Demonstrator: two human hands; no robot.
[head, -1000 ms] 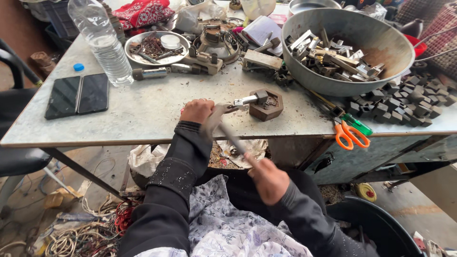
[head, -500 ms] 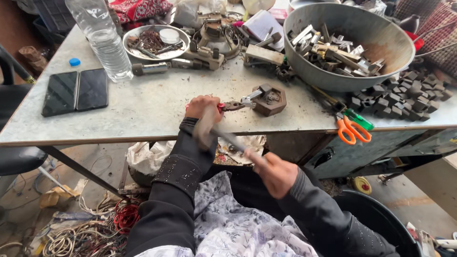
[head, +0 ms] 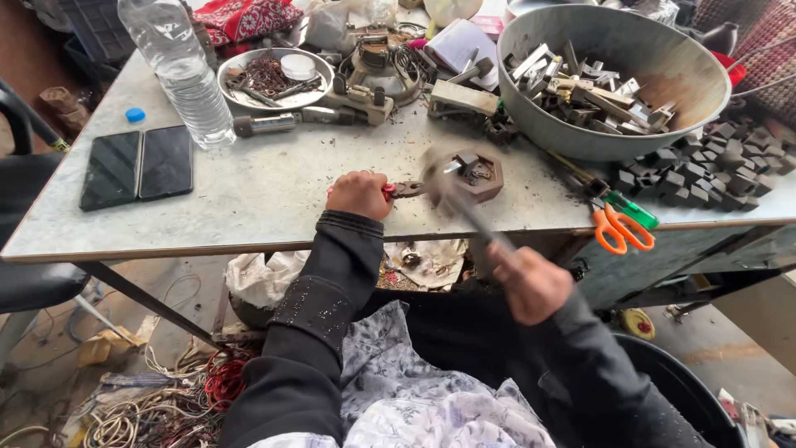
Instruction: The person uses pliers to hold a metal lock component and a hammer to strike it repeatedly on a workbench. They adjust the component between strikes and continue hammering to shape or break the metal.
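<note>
My left hand (head: 360,194) rests on the table's front edge, closed on red-handled pliers (head: 404,190) whose jaws reach toward a rusty octagonal metal block (head: 471,175). A small metal piece sits on that block. My right hand (head: 532,281), below the table edge, grips the handle of a hammer (head: 452,196). The hammer's head is motion-blurred just over the block's left side.
A big metal bowl (head: 572,143) of metal parts stands at the back right, with dark metal pieces (head: 705,170) heaped beside it. Orange-handled scissors (head: 618,226) lie at the front edge. A water bottle (head: 182,75), two phones (head: 137,166), a small dish (head: 274,79) and tools crowd the back left.
The hammer has swung from near my left hand rightward and forward onto the octagonal block. My right hand moved right. The left hand kept its grip on the pliers.
</note>
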